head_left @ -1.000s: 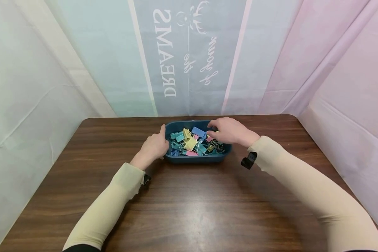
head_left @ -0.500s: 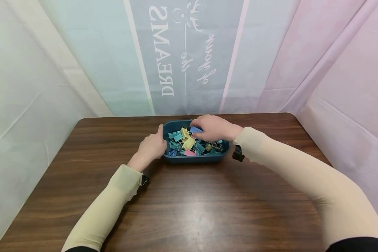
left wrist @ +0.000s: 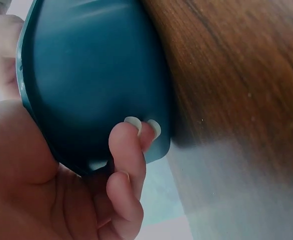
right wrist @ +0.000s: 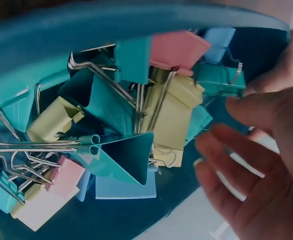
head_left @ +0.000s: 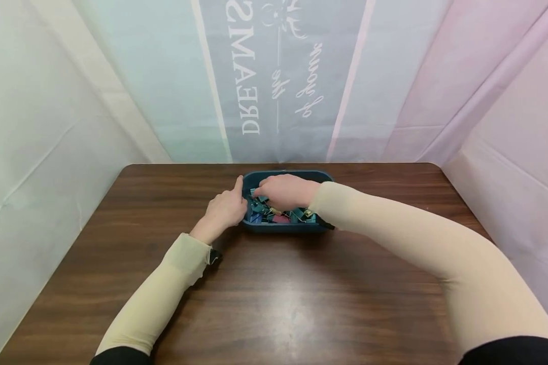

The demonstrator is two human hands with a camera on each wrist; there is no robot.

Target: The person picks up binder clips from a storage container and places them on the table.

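Note:
A dark blue-green plastic tub [head_left: 283, 228] stands near the far edge of the table, filled with binder clips in teal, yellow, pink and blue. My left hand [head_left: 223, 209] grips its left end; in the left wrist view the fingers [left wrist: 126, 155] curl against the outer wall, with the thumb side at the rim. My right hand [head_left: 288, 192] reaches into the tub over the clips. In the right wrist view its fingers are loosely bent, nothing between them, close beside a teal binder clip [right wrist: 219, 77]. A yellow binder clip [right wrist: 171, 117] and a pink binder clip [right wrist: 179, 50] lie nearby.
The brown wooden table [head_left: 274, 299] spreads out in front of the tub. Behind it hangs a printed cloth [head_left: 283, 101], and pale cloth walls [head_left: 41, 126] flank both sides.
My right hand has moved left across the tub, from its right end over the clips toward the left end. My left hand keeps its grip on the tub.

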